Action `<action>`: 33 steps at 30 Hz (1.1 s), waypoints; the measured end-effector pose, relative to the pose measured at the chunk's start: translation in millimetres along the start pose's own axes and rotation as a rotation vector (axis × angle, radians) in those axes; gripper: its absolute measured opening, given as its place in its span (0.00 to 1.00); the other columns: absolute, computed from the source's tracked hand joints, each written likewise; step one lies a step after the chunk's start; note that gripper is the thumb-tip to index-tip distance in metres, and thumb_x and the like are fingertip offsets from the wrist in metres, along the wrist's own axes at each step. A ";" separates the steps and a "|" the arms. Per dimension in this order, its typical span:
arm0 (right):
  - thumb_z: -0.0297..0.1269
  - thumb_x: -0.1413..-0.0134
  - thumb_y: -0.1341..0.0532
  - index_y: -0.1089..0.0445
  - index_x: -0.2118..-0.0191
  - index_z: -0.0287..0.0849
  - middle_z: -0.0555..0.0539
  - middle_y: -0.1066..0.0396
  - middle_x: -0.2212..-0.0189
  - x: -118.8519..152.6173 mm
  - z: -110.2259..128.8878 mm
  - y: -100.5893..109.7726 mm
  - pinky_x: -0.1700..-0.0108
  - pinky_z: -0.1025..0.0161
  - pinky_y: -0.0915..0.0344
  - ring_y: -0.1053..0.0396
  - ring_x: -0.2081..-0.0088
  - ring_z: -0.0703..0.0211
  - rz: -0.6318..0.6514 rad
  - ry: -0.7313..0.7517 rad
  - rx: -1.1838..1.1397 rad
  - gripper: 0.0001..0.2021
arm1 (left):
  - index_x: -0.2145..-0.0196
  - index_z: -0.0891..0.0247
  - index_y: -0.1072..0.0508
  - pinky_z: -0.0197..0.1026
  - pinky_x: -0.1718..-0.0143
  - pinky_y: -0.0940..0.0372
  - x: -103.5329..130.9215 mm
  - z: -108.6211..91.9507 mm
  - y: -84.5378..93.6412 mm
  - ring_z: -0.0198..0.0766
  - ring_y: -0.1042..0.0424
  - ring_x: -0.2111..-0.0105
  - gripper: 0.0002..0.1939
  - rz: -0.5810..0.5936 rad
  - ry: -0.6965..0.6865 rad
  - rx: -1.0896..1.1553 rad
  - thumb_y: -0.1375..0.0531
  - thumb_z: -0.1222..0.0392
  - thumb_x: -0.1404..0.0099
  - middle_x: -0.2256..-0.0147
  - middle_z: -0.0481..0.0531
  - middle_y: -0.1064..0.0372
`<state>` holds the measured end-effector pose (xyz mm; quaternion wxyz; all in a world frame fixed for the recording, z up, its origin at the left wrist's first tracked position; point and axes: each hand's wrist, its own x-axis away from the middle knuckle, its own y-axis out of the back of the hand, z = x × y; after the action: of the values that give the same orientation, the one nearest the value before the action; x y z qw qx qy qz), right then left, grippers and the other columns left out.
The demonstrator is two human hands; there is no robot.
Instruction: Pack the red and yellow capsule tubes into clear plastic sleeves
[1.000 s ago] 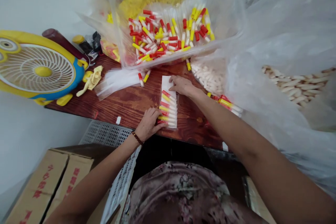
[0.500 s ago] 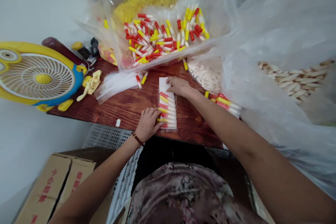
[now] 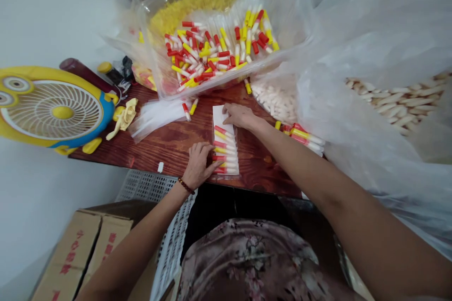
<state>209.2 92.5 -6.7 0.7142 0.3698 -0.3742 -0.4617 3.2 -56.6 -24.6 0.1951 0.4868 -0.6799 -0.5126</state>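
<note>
Head view: card (image 3: 218,116) on the bench (image 3: 165,146) near its front edge, sticks (image 3: 229,152) rowed over it. Your left hand (image 3: 198,165) touches their coloured ends, your right hand (image 3: 239,115) the card's far end; either grip, pinching or pressing, can't tell. Uneven pressure could skew the row.

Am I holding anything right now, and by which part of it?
I can't tell whether anything's firmly held: your left grip touches the packet of sticks at its left side, by the coloured caps; your right grip is at its upper right.
</note>
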 end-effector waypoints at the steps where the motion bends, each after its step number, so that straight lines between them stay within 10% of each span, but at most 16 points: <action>1: 0.41 0.50 0.34 0.33 0.51 0.46 0.44 0.29 0.52 0.0 -0.2 -0.2 0.56 0.58 0.37 0.31 0.53 0.50 0.000 0.000 -0.003 0.20 | 0.50 0.64 0.34 0.48 0.50 0.45 -0.9 -0.1 -0.6 0.47 0.39 0.51 0.23 -0.004 0.011 -0.009 0.40 0.45 0.35 0.51 0.59 0.36; 33: 0.42 0.53 0.33 0.31 0.53 0.49 0.46 0.27 0.51 -11.1 5.1 3.4 0.55 0.58 0.36 0.30 0.51 0.49 0.050 -0.051 0.023 0.20 | 0.63 0.63 0.32 0.46 0.56 0.45 -46.2 8.4 1.1 0.43 0.38 0.58 0.19 0.162 0.027 0.047 0.34 0.46 0.41 0.61 0.51 0.34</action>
<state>202.8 102.9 -3.6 0.7116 0.3565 -0.4065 -0.4486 17.1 -12.6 -16.1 0.2336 0.4416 -0.7261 -0.4724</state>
